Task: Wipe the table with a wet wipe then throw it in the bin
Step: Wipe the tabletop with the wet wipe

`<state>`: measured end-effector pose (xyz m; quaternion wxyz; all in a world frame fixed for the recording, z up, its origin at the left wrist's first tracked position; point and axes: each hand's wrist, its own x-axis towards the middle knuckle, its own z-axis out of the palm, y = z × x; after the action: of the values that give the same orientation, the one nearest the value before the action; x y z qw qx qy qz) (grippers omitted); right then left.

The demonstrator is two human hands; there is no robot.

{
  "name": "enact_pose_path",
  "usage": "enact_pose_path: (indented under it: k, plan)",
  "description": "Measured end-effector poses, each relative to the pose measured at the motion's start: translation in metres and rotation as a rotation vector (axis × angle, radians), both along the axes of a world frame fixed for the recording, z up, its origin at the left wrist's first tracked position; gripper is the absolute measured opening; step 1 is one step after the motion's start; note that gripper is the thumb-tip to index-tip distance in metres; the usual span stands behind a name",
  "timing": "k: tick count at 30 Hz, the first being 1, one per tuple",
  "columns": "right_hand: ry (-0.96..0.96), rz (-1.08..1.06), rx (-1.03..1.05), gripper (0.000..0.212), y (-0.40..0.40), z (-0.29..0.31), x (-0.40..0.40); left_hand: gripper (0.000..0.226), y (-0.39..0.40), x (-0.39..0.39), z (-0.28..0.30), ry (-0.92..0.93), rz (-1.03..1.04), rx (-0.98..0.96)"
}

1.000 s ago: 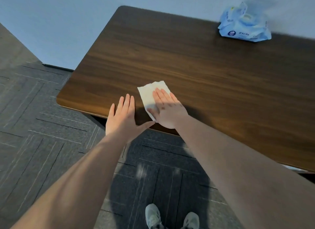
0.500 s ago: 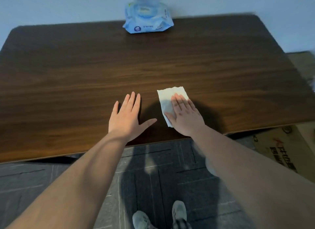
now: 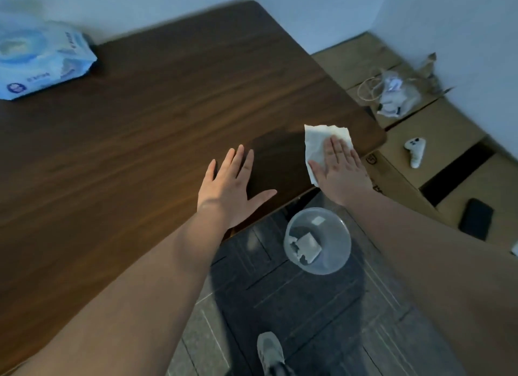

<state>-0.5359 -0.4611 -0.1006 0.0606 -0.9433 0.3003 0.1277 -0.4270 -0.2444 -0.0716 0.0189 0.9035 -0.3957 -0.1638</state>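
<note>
We see the right hand [image 3: 340,171] pressing flat on the wet wipe [image 3: 316,144] near the table [image 3: 140,140] corner, left hand [image 3: 228,188] spread flat beside it, and the clear bin [image 3: 318,241] on the floor just below.

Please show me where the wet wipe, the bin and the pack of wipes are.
wet wipe [image 3: 316,144], head view, bare part beyond the fingers.
bin [image 3: 343,259], head view, clear wall by the rim.
pack of wipes [image 3: 42,64], head view, middle of its top.

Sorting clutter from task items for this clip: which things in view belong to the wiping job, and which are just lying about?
Job: wet wipe under right hand; left hand; table; bin; wipes pack.
Lying about: game controller; phone; cardboard boxes.
</note>
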Motion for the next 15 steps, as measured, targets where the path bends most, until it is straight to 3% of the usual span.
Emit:
enact_pose_path:
  k: [4,9,15]
  plan:
    - [-0.064,-0.078,0.006,0.074,-0.047,-0.005,-0.015,0.092,-0.064,-0.007,-0.01,-0.026,-0.101,-0.022]
    - [-0.329,-0.101,-0.035,0.053,-0.077,-0.011,-0.039,0.086,-0.136,-0.019,-0.018,-0.057,-0.216,-0.039]
    - [-0.379,-0.106,0.136,0.054,-0.081,-0.035,-0.079,0.084,-0.195,-0.021,-0.024,-0.032,-0.313,-0.108]
